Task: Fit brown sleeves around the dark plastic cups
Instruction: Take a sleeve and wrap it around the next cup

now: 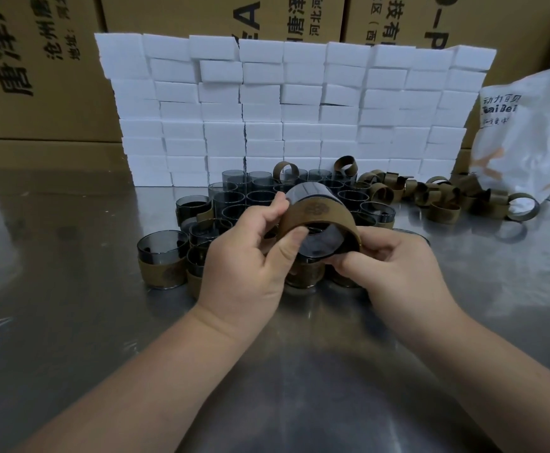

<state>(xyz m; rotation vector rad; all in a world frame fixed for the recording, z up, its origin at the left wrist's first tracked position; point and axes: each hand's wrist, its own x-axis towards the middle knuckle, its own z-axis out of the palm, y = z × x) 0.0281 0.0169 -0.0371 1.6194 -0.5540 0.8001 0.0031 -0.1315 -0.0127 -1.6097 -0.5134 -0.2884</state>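
I hold a dark plastic cup [311,192] tipped on its side above the table, with a brown sleeve [319,214] wrapped round its lower part. My left hand [247,256] grips the cup and sleeve from the left, thumb on the sleeve's near edge. My right hand [394,266] pinches the sleeve's right end at the cup's base. Behind them stands a cluster of bare dark cups [260,188]. Sleeved cups [162,256] stand at the front left. Loose brown sleeves [443,204] lie in a heap to the right.
A wall of stacked white boxes [286,106] runs across the back of the shiny metal table [70,289]. Printed cardboard cartons [38,67] rise behind it. A white plastic bag [528,135] lies at the right edge.
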